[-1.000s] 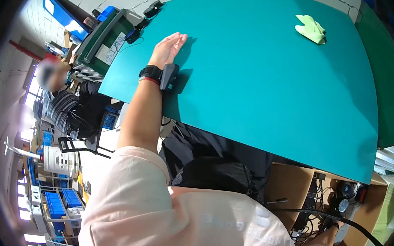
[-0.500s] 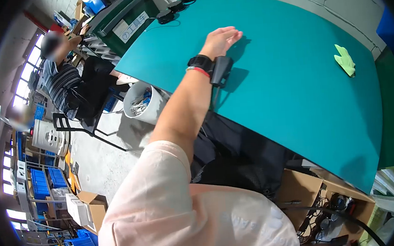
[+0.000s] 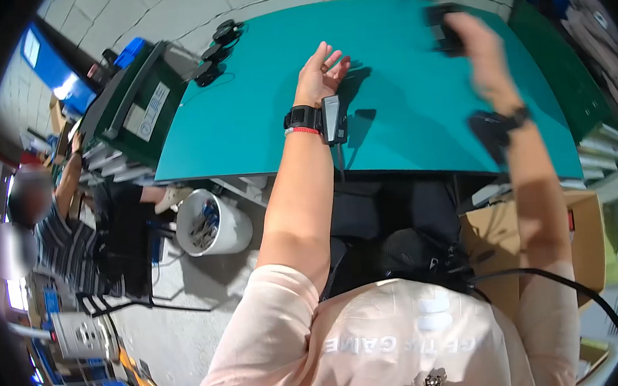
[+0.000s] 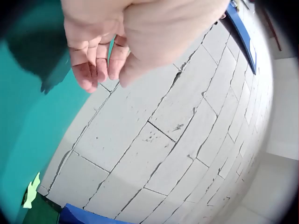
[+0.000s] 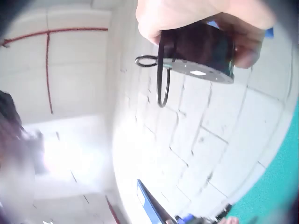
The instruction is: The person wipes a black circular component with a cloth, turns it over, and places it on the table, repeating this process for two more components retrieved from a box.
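Observation:
My left hand [image 3: 321, 76] is over the teal table [image 3: 398, 128], palm up, with relaxed fingers and nothing in them; in the left wrist view the same hand [image 4: 140, 32] shows loosely bent fingertips. Blurred by motion, my right hand [image 3: 485, 56] grips a black object [image 3: 445, 30] above the table's back right part. From the right wrist view, that object is a short black cylinder [image 5: 198, 49] with a looped black cable [image 5: 160, 79], held between the thumb and fingers of my right hand [image 5: 205, 11]. Several black round devices [image 3: 216, 53] lie at the table's back left.
A light green cloth-like piece [image 4: 31, 191] lies near the table edge in the left wrist view. An open cardboard box [image 3: 587, 240] is at lower right. On the left are a white bin [image 3: 236, 231], a dark green crate [image 3: 139, 115] and a seated person [image 3: 73, 240].
My right hand has come up from the cardboard box to over the table with the black cylinder. My left hand's fingers have spread somewhat, and the head view has turned.

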Demonstrator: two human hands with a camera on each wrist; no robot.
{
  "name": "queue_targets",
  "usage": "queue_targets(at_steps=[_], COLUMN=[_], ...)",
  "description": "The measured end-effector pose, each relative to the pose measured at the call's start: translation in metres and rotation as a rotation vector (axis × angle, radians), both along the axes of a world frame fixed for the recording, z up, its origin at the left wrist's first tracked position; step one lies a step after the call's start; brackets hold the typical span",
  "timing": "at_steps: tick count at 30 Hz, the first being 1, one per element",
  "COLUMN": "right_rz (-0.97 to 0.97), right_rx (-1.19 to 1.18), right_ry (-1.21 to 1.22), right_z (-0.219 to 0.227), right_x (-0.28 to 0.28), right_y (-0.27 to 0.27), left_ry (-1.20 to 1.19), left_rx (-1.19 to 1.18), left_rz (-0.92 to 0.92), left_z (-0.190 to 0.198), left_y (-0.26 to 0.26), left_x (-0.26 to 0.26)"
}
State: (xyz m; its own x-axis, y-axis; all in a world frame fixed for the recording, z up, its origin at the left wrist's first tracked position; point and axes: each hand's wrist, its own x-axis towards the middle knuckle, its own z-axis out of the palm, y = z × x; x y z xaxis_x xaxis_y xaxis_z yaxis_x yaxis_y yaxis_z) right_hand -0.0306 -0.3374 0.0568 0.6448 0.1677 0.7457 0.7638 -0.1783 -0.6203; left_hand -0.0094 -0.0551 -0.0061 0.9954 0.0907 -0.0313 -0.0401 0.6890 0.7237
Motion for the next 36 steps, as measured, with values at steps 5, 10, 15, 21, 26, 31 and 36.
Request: queue_targets(at_steps=[5,10,15,21,26,31,36], right_rz=[-0.183,-0.118,-0.045,0.023,-0.055,-0.05,0.162], right_rx=[-0.284,-0.251,0.022,0.055,-0.035,0.165,0.298], right_ry=[0.129,0.137,0.384,0.25,0.034,0.166,0.613], right_z=[-0.029,-0.04,-0.06,-0.059,-0.047,-0.059,-0.055], right_x=[-0.003,0.006,0.013,0.005,-0.009,0.0,-0.001], right_y=[0.112,0.134,0.129,0.128,0.132,0.13,0.12], left_ry=[-0.089,-0.125,-0.066,-0.066,-0.017,0.0,-0.048], left_rx=[0.046,0.1,-0.14,-0.018,0.128,-0.008,-0.031], left_rz=[-0.526,-0.374,-0.441,-0.409,-0.332,-0.194,-0.139], left_z=[-0.002,0.003,0.012,-0.003,0.005,-0.001,0.001], left_y=[0.002,0.013,0.017,0.021,0.014,0.017,0.015], left_x=[-0.003,-0.015,-0.021,-0.013,-0.018,-0.005,-0.015])
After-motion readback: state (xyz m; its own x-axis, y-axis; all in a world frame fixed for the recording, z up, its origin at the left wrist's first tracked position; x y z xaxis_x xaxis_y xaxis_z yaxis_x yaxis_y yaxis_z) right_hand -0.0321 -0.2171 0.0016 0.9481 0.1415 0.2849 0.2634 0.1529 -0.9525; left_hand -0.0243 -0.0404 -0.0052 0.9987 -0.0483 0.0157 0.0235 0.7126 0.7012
